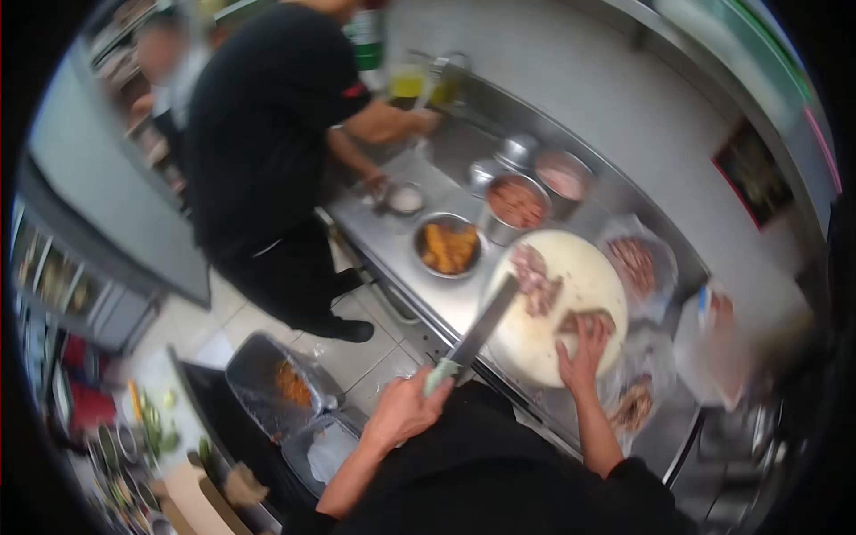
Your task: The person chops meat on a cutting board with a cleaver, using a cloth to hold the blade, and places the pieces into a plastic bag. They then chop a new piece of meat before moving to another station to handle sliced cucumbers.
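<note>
A large knife (pixel 486 323) with a pale green handle is held in my left hand (pixel 407 410), its blade tip over the edge of a round white cutting board (pixel 557 343). Further right, my right hand (pixel 584 352) rests on a brownish piece of meat (pixel 593 321) on the board, fingers curved over it. Cut pieces of raw meat (pixel 535 281) lie on the board's upper left part. Beyond the board stand a metal pot of reddish meat (pixel 517 203) and a bowl of orange pieces (pixel 448 247).
A person in black (pixel 259 134) works at the steel counter (pixel 379 227) on the left. Plastic bags of meat (pixel 635 263) lie right of the board. A lined bin (pixel 285 383) stands on the floor at lower left.
</note>
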